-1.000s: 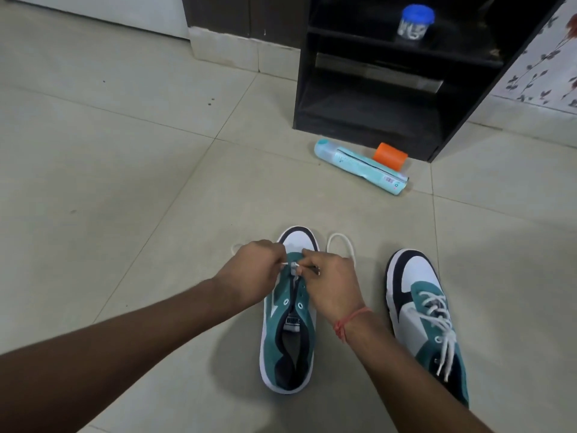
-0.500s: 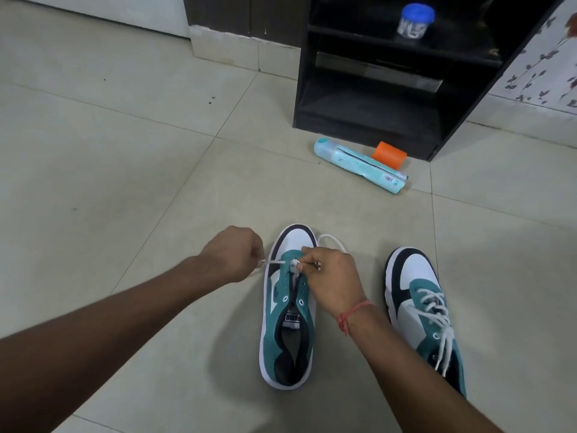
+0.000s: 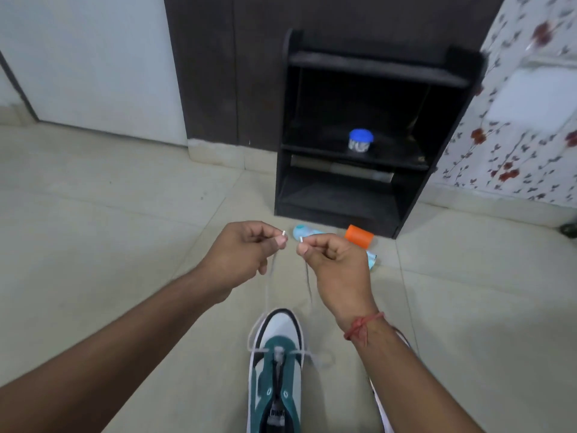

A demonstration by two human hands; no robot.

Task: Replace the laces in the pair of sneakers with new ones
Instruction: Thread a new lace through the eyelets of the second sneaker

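A teal, white and black sneaker (image 3: 276, 367) lies on the tiled floor, toe pointing away from me. A white lace (image 3: 268, 292) runs through its lowest eyelets, and both ends rise up to my hands. My left hand (image 3: 246, 254) pinches one lace tip between thumb and forefinger. My right hand (image 3: 334, 260) pinches the other tip the same way. Both hands are held up above the floor, well beyond the toe, tips close together. The second sneaker (image 3: 379, 398) is almost wholly hidden behind my right forearm.
A black open shelf unit (image 3: 359, 195) stands ahead, with a blue-lidded jar (image 3: 360, 144) on its middle shelf. A light-blue tube (image 3: 304, 233) and an orange cap (image 3: 359, 235) lie on the floor before it. A flowered wall (image 3: 515, 135) is at right.
Both hands have lifted from the sneaker's toe, drawing the two lace ends up and forward. The camera has tilted up, so more of the shelf and wall shows.
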